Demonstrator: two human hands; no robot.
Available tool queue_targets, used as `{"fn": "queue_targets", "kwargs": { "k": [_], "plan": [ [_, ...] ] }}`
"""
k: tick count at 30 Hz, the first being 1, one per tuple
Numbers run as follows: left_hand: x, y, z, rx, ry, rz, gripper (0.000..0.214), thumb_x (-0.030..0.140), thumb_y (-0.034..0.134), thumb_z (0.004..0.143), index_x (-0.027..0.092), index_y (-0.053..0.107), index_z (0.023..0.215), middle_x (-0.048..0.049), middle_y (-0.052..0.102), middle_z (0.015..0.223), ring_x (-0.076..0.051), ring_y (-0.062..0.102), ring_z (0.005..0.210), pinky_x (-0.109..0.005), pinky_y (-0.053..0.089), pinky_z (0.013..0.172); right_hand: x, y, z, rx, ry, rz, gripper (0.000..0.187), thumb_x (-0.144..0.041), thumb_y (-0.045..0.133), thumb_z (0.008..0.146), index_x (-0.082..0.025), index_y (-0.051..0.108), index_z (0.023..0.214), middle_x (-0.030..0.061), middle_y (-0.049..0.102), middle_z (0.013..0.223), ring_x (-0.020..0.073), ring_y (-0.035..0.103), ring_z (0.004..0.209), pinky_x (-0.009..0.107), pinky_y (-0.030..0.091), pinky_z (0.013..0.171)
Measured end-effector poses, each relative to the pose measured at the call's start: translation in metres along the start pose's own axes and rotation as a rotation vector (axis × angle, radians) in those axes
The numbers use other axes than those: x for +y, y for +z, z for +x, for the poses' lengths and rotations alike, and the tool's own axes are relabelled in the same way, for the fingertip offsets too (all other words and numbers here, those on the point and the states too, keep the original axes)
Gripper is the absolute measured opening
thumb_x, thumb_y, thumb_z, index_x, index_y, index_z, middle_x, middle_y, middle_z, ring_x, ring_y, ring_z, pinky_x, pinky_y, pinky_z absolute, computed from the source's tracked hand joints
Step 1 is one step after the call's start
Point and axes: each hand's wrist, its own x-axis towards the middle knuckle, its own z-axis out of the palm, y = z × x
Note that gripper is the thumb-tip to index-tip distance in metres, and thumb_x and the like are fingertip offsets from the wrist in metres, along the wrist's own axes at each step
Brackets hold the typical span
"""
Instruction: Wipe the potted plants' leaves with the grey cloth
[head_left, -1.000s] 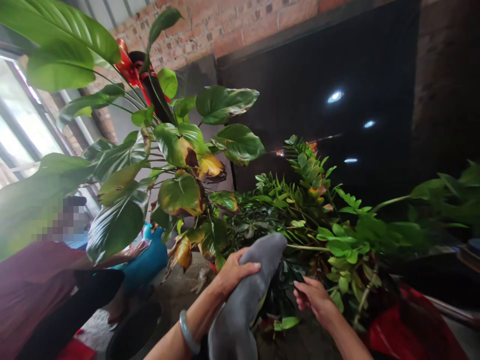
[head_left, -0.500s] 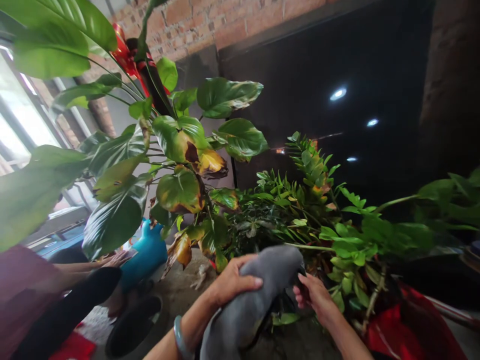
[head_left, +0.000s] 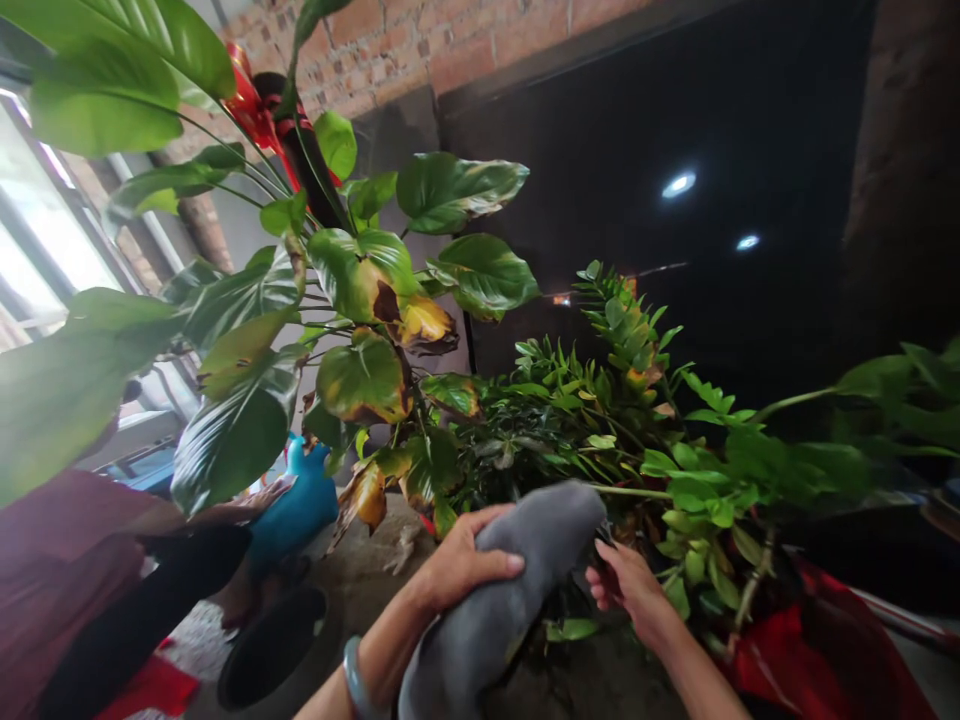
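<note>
A soft grey fabric piece [head_left: 517,585], long and rounded at its upper end like a stuffed form, rises from the bottom middle. My left hand [head_left: 469,560], with a pale bangle [head_left: 355,680] on the wrist, is wrapped over its left side, thumb on top. At the right edge of the fabric, my right hand [head_left: 626,582] is closed in a pinch, fingertips curled. What lies between those fingertips is too small to make out. Below the right hand a green leaf [head_left: 572,630] shows beside the fabric's dark underside.
A large leafy plant [head_left: 360,375] with browned leaves stands left; denser greenery [head_left: 697,480] spreads right. At left, another person's sleeve [head_left: 67,540] and hand reach toward a blue rounded object [head_left: 298,500]. A black bucket [head_left: 274,650] sits below, and red material [head_left: 825,650] lies lower right.
Both my hands keep almost the same pose on the grey fabric, which has turned slightly. The other person's arm at the left has shifted a little.
</note>
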Motion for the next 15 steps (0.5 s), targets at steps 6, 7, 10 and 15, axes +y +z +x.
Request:
{"fn": "queue_targets", "kwargs": {
  "k": [6, 7, 10, 15],
  "plan": [
    [0.01, 0.004, 0.027, 0.294, 0.116, -0.205, 0.059, 0.045, 0.078, 0.051, 0.016, 0.066, 0.101, -0.0016, 0.067, 0.079, -0.015, 0.057, 0.066, -0.026, 0.046, 0.064, -0.006, 0.008, -0.008, -0.036, -0.051, 0.017, 0.029, -0.035, 0.07, 0.061, -0.021, 0.045, 0.058, -0.0029, 0.058, 0.042, 0.0093, 0.05, 0.035, 0.018, 0.038, 0.036],
    [-0.002, 0.007, 0.026, 0.29, 0.081, -0.18, 0.058, 0.046, 0.079, 0.05, 0.015, 0.067, 0.098, -0.0013, 0.066, 0.076, -0.015, 0.057, 0.064, -0.026, 0.046, 0.062, -0.006, 0.008, -0.007, -0.031, -0.045, 0.01, 0.029, -0.035, 0.07, 0.061, -0.021, 0.045, 0.058, -0.0028, 0.058, 0.042, 0.0097, 0.051, 0.035, 0.018, 0.038, 0.035],
    [-0.033, 0.01, 0.008, 0.166, -0.025, -0.031, 0.054, 0.041, 0.082, 0.046, 0.015, 0.07, 0.091, -0.0009, 0.066, 0.073, -0.017, 0.057, 0.067, -0.026, 0.044, 0.062, -0.003, 0.006, -0.006, -0.003, -0.009, -0.023, 0.028, -0.033, 0.069, 0.062, -0.022, 0.044, 0.057, -0.0013, 0.058, 0.04, 0.011, 0.049, 0.032, 0.018, 0.036, 0.032],
    [-0.01, -0.005, -0.019, 0.101, -0.013, -0.016, 0.058, 0.04, 0.081, 0.048, 0.018, 0.07, 0.101, -0.0011, 0.068, 0.079, -0.018, 0.058, 0.071, -0.025, 0.045, 0.064, -0.005, 0.003, -0.008, 0.015, 0.0, -0.04, 0.026, -0.029, 0.068, 0.063, -0.022, 0.044, 0.056, -0.0003, 0.058, 0.04, 0.0106, 0.049, 0.031, 0.018, 0.035, 0.031]
  ]
}}
